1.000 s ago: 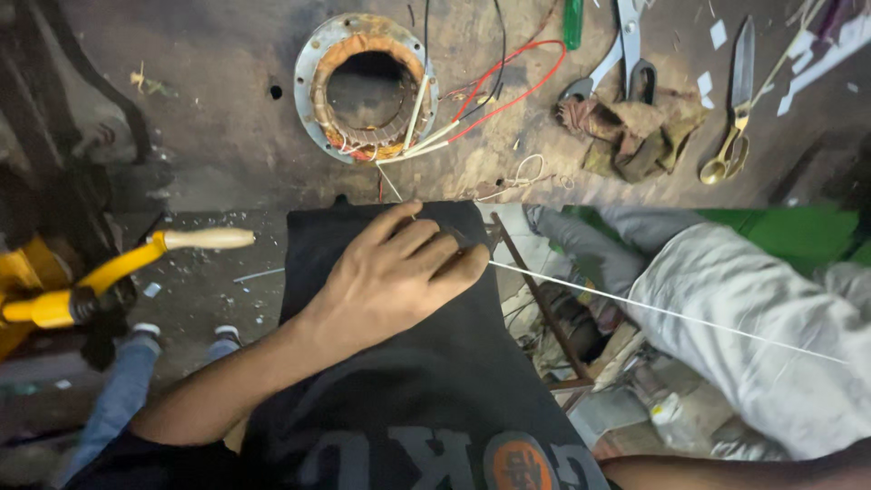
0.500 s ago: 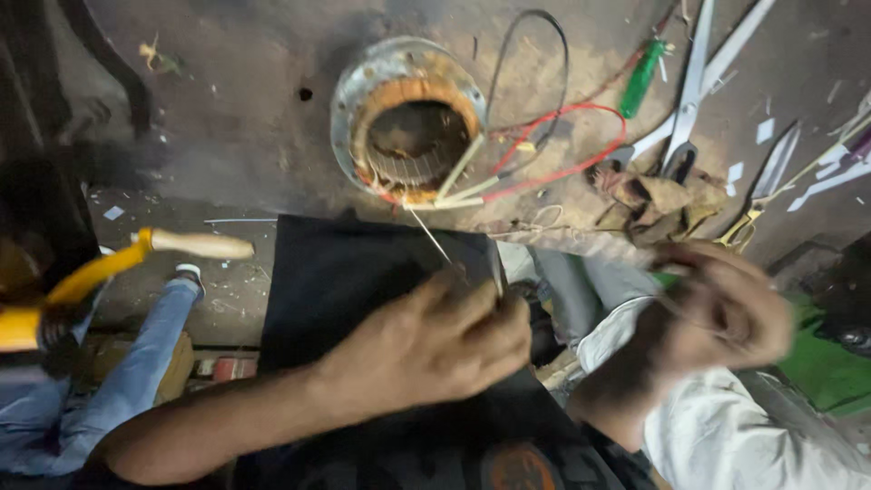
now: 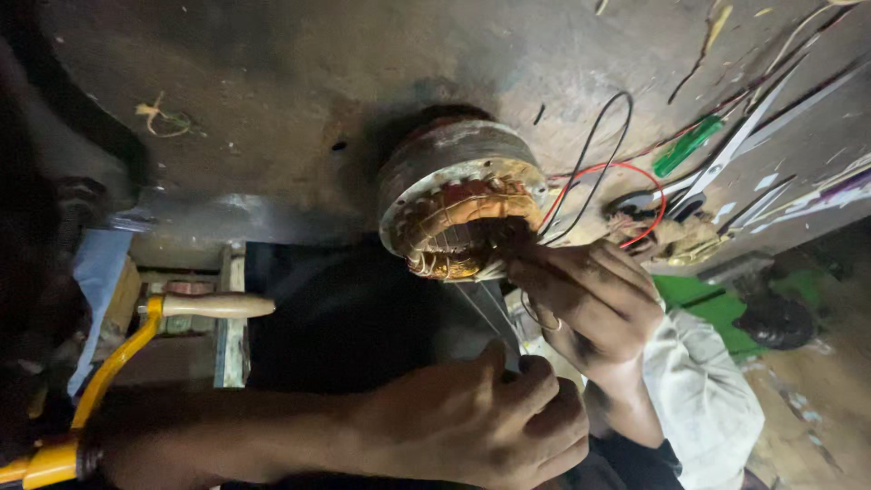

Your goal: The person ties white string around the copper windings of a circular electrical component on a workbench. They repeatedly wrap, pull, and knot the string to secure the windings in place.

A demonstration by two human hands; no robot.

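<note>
A stained, dark workbench (image 3: 272, 109) fills the upper half of the frame, its far corners lost in shadow. At the centre stands a motor stator (image 3: 458, 213), a round grey metal housing tilted toward the camera, its copper windings showing inside the ring; the lower rim at five o'clock is covered by fingers.

A black cloth (image 3: 345, 318) spreads below the stator at six o'clock, its printed part cut off by the bottom edge. The left hand (image 3: 472, 422) lies across it at six o'clock, fingers curled in a loose fist; whether it grips anything cannot be told, since the palm faces down. The right hand (image 3: 590, 299), at four o'clock from the stator, touches the stator's lower rim with its fingertips and pinches thin pale wire (image 3: 535, 318) that loops beneath the palm; the pinch itself is hard to make out. A pale sleeve (image 3: 699, 399) runs off toward five o'clock.

At eight o'clock a yellow-framed tool with a pale wooden handle (image 3: 213, 306) is cut by the left edge. Red and black leads (image 3: 603, 172) arc from the stator toward two o'clock. Beyond them lie scissors (image 3: 726, 163), half in blur, and a green screwdriver handle (image 3: 687, 145). Small white paper scraps (image 3: 767, 181) dot the bench at three o'clock, too small to read.
</note>
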